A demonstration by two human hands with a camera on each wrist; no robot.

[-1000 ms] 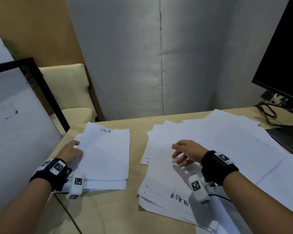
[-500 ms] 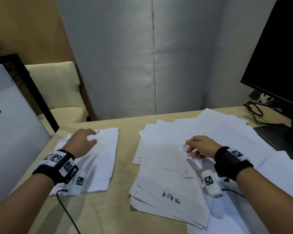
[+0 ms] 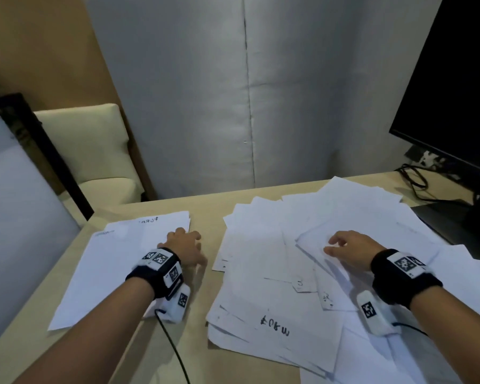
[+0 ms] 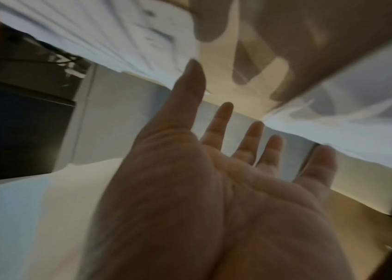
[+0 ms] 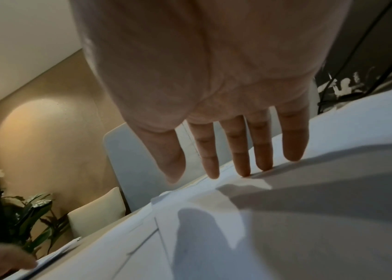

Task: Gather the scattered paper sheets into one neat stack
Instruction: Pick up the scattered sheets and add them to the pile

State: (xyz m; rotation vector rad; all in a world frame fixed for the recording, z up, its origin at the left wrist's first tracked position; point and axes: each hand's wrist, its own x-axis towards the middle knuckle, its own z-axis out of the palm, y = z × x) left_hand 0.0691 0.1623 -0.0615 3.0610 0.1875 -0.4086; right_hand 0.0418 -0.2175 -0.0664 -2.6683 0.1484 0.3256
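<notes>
Sheets [image 3: 275, 273] lie scattered under straight right fingers [image 5: 243, 151]; left fingers [image 4: 245, 144] spread beside the stack [image 3: 117, 261].

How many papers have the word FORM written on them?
2. One is the white sheet atop the small paper stack on the left, writing at its far edge; the other lies near the front of the scattered white sheets. Covered sheets may hide more.

Beige table [image 3: 197, 342], small paper stack [image 3: 117, 261] left, scattered sheets [image 3: 275, 273] right, seemingly monitor base [image 3: 460, 220] far right
</notes>
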